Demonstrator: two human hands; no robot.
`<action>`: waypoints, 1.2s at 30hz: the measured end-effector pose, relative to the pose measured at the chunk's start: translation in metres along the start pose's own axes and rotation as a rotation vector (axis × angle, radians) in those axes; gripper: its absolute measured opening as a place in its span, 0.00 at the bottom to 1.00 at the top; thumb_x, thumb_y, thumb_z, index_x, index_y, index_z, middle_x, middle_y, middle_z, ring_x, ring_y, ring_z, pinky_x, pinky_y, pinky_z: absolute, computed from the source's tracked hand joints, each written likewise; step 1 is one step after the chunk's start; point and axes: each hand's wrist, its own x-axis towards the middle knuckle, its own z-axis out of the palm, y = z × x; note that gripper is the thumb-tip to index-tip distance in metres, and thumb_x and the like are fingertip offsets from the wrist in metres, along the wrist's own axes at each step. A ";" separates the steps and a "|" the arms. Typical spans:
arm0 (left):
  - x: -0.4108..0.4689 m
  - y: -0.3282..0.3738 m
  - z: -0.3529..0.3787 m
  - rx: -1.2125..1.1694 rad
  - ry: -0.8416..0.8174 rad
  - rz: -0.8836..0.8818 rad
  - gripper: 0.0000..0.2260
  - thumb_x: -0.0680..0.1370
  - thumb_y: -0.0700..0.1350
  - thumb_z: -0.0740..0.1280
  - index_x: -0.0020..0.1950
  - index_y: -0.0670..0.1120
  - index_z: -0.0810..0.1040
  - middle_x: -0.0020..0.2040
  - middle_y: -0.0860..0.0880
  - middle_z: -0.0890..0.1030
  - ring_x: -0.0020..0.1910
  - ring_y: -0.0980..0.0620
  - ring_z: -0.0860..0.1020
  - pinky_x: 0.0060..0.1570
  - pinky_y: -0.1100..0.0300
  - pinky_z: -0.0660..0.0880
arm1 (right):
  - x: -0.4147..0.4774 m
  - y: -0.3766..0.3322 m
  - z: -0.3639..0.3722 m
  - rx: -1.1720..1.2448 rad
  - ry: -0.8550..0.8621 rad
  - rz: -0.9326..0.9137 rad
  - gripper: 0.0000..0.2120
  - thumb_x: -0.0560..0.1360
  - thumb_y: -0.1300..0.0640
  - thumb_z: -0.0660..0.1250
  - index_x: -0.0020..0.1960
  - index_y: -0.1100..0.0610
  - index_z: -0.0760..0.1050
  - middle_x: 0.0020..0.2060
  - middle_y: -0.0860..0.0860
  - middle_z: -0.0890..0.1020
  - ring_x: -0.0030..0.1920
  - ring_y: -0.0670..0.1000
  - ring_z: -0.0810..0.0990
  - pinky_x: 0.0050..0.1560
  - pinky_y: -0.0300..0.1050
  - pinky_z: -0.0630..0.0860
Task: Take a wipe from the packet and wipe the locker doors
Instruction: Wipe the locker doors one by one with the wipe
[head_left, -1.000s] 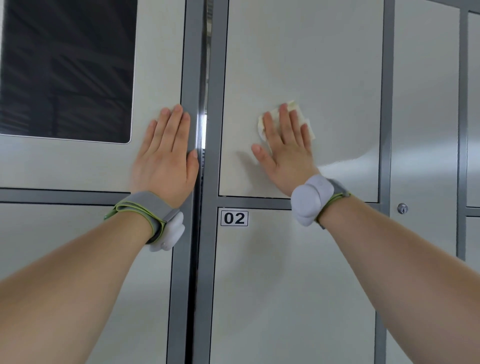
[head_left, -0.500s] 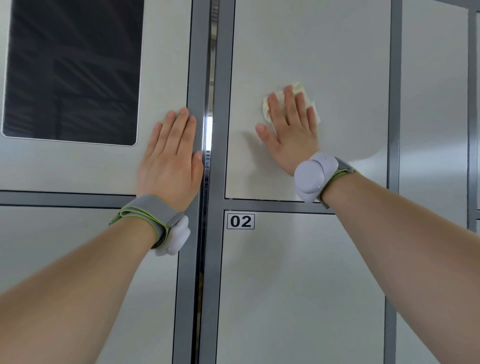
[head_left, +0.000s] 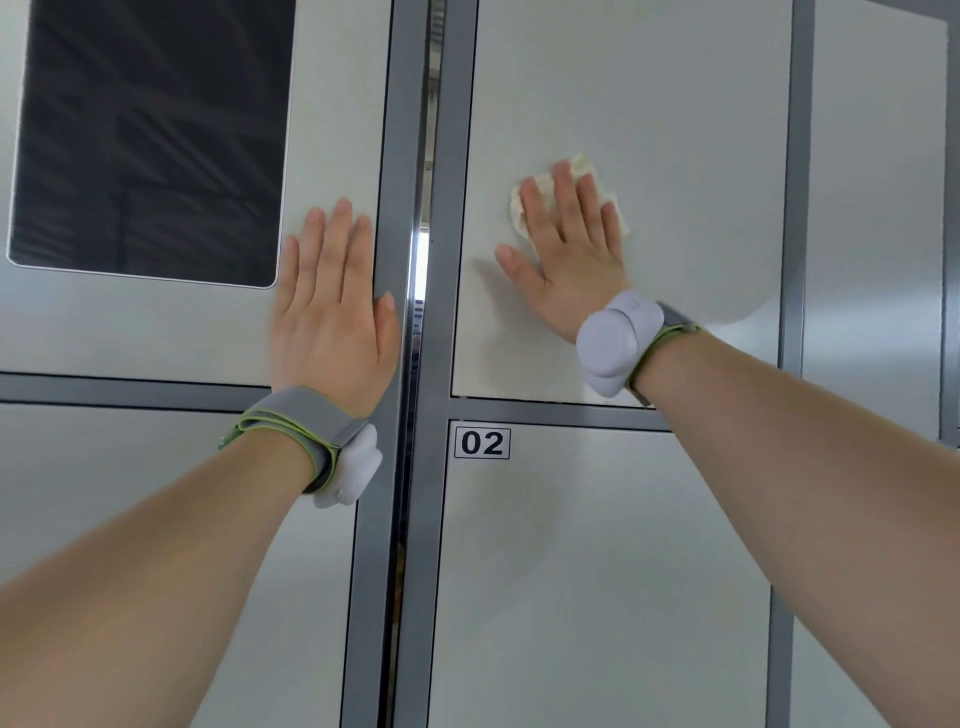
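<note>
Pressing a crumpled cream wipe (head_left: 583, 166) to the locker door (head_left: 649, 104), right hand (head_left: 576, 265) lies flat.

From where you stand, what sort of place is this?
Most likely a bank of lockers: flat pale doors set in grey metal frames, a number label 02 on one door, and a dark screen panel at upper left.

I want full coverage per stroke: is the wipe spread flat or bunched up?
Bunched: the wipe shows crumpled edges poking out around the flat fingers of the right hand.
</note>
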 end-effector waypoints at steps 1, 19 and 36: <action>0.001 0.000 0.000 0.009 0.004 -0.026 0.25 0.78 0.44 0.53 0.74 0.35 0.59 0.75 0.37 0.60 0.74 0.37 0.56 0.73 0.53 0.41 | -0.001 -0.003 0.003 -0.002 0.005 -0.011 0.31 0.80 0.39 0.48 0.77 0.50 0.42 0.76 0.53 0.39 0.76 0.55 0.36 0.72 0.49 0.32; -0.001 -0.017 -0.015 -0.050 -0.155 -0.060 0.28 0.77 0.47 0.46 0.75 0.35 0.58 0.75 0.38 0.58 0.75 0.41 0.55 0.74 0.53 0.47 | 0.001 -0.020 0.001 -0.035 -0.013 -0.085 0.31 0.80 0.40 0.48 0.77 0.49 0.42 0.76 0.53 0.39 0.76 0.54 0.37 0.73 0.50 0.34; -0.032 -0.020 -0.014 0.041 -0.158 0.005 0.25 0.80 0.46 0.48 0.75 0.35 0.56 0.75 0.38 0.58 0.75 0.41 0.55 0.74 0.52 0.46 | -0.002 -0.041 0.009 -0.023 -0.004 -0.122 0.31 0.80 0.40 0.48 0.77 0.49 0.43 0.76 0.53 0.39 0.76 0.55 0.36 0.73 0.50 0.33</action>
